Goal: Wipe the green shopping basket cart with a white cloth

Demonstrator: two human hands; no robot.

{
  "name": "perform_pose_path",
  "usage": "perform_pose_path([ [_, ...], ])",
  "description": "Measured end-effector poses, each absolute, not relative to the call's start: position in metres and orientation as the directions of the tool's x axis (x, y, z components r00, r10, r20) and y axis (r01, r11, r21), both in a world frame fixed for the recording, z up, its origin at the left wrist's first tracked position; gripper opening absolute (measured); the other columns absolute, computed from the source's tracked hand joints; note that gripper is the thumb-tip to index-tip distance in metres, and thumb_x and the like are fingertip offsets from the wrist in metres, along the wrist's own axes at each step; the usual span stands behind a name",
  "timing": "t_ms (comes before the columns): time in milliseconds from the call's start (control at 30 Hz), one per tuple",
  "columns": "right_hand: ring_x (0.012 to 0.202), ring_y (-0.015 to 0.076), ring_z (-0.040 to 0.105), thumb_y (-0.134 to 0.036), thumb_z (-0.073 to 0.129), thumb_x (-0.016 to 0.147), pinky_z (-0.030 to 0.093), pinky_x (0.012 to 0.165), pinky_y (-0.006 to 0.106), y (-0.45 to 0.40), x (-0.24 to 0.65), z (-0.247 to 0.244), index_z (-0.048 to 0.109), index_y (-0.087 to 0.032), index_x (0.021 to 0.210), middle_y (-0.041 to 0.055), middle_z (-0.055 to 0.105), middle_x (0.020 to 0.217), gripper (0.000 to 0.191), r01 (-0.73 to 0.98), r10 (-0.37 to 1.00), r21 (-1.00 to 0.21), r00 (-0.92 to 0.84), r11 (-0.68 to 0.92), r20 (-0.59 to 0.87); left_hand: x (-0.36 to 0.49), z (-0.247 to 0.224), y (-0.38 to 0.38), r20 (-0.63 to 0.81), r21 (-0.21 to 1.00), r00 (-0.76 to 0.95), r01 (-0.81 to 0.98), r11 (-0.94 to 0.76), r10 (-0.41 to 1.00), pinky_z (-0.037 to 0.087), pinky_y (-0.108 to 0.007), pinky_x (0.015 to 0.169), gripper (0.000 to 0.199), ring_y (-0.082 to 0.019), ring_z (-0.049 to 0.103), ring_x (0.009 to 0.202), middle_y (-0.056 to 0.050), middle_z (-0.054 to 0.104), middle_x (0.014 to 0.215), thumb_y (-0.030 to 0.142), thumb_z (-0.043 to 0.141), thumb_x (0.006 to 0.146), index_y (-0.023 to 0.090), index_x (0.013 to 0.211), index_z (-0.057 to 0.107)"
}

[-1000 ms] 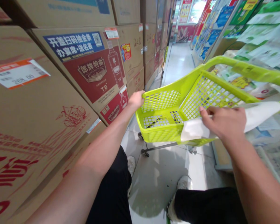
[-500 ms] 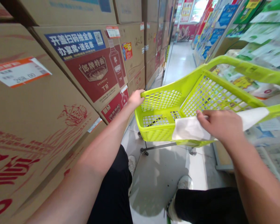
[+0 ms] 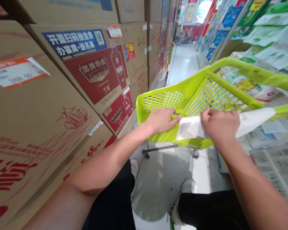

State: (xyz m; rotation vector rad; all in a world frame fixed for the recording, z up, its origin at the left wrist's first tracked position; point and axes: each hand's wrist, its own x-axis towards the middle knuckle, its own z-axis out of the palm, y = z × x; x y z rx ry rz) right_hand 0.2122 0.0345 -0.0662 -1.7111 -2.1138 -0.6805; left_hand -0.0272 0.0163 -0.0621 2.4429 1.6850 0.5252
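A lime-green shopping cart [image 3: 196,84] stands sideways before me, its basket walls pierced with lattice holes. Over its near rim lies a white cloth [image 3: 252,123], draped lengthwise. My right hand [image 3: 220,124] is closed around the rim and the cloth together. At the cloth's left end is my left hand [image 3: 162,120], above the near rim with thumb and forefinger apart; the thumb tip is close to the cloth's edge, and I cannot tell whether it touches. Part of the basket floor is hidden behind this hand.
Stacked cardboard cartons [image 3: 93,72] with price tags wall the left side. Packaged goods [image 3: 266,48] fill shelves on the right, close behind the cart. A tiled aisle [image 3: 184,60] runs ahead. My shoes [image 3: 188,186] and a caster [image 3: 146,154] are on the floor below.
My left hand has let go of the basket's left corner and moved right along the near rim to the cloth's end. The right hand keeps its hold, slightly further left.
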Motion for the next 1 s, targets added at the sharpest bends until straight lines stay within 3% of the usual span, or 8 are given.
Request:
perform_pose_path([
  [67,0.07,0.0313,0.063,-0.034,0.025,0.103,0.04,0.078,0.045,0.037,0.209,-0.068,0.082,-0.007,0.094,0.0242,0.074,0.075,0.063,0.977,0.81,0.147,-0.212,0.156,0.547,-0.013,-0.067,0.002,0.188,0.224,0.395,0.874,-0.431,0.899,0.053,-0.04,0.076,0.06,-0.031,0.074,0.094,-0.014,0.078,0.107,0.068,0.039,0.102,0.018,0.125,0.065],
  [167,0.071,0.0311,0.064,-0.034,0.027,0.104,0.038,0.078,0.044,0.039,0.207,-0.068,0.082,-0.006,0.096,0.024,0.073,0.076,0.062,0.978,0.84,0.141,-0.203,0.152,0.503,-0.011,-0.074,-0.001,0.2,0.108,0.404,0.896,-0.43,0.893,0.051,-0.037,0.071,0.068,-0.029,0.075,0.087,-0.014,0.078,0.098,0.072,0.041,0.1,0.016,0.135,0.059],
  [367,0.079,0.0284,0.064,-0.038,0.033,0.104,0.033,0.078,0.041,0.037,0.214,-0.059,0.078,-0.015,0.088,0.0173,0.074,0.08,0.053,0.937,0.824,0.197,-0.347,0.287,0.448,-0.03,-0.075,0.024,0.115,-0.05,0.545,0.838,-0.543,0.831,0.05,-0.039,0.07,0.056,-0.033,0.076,0.088,-0.018,0.078,0.092,0.061,0.042,0.103,0.016,0.109,0.075],
  [567,0.084,0.0303,0.061,-0.039,0.038,0.102,0.03,0.077,0.04,0.041,0.236,-0.055,0.076,-0.016,0.085,0.0165,0.071,0.077,0.047,0.945,0.793,0.192,-0.327,0.265,0.514,-0.039,-0.08,0.04,0.12,-0.079,0.565,0.825,-0.56,0.816,0.049,-0.04,0.07,0.056,-0.032,0.075,0.083,-0.018,0.078,0.087,0.06,0.045,0.099,0.014,0.105,0.077],
  [767,0.089,0.0339,0.059,-0.036,0.034,0.102,0.027,0.079,0.045,0.043,0.278,-0.036,0.077,-0.012,0.094,0.0213,0.069,0.077,0.05,0.987,0.78,0.114,-0.16,0.114,0.605,-0.05,-0.083,0.048,0.149,-0.138,0.593,0.805,-0.578,0.791,0.047,-0.04,0.066,0.045,-0.032,0.073,0.076,-0.016,0.076,0.08,0.05,0.051,0.089,0.015,0.101,0.077],
  [900,0.094,0.0404,0.058,-0.037,0.032,0.1,0.028,0.079,0.049,0.037,0.313,-0.018,0.077,-0.012,0.106,0.0254,0.065,0.082,0.052,0.992,0.842,0.045,-0.123,0.117,0.526,-0.065,-0.086,0.057,0.181,-0.177,0.6,0.799,-0.574,0.779,0.043,-0.039,0.064,0.045,-0.031,0.073,0.077,-0.014,0.076,0.078,0.052,0.05,0.087,0.017,0.098,0.076],
  [1000,0.093,0.0423,0.057,-0.04,0.031,0.1,0.029,0.079,0.051,0.029,0.332,-0.011,0.078,-0.017,0.099,0.0242,0.062,0.079,0.053,0.988,0.866,0.047,-0.151,0.147,0.477,-0.078,-0.091,0.068,0.19,-0.208,0.59,0.805,-0.555,0.785,0.041,-0.038,0.064,0.046,-0.029,0.071,0.077,-0.013,0.076,0.08,0.054,0.046,0.089,0.019,0.097,0.074],
])
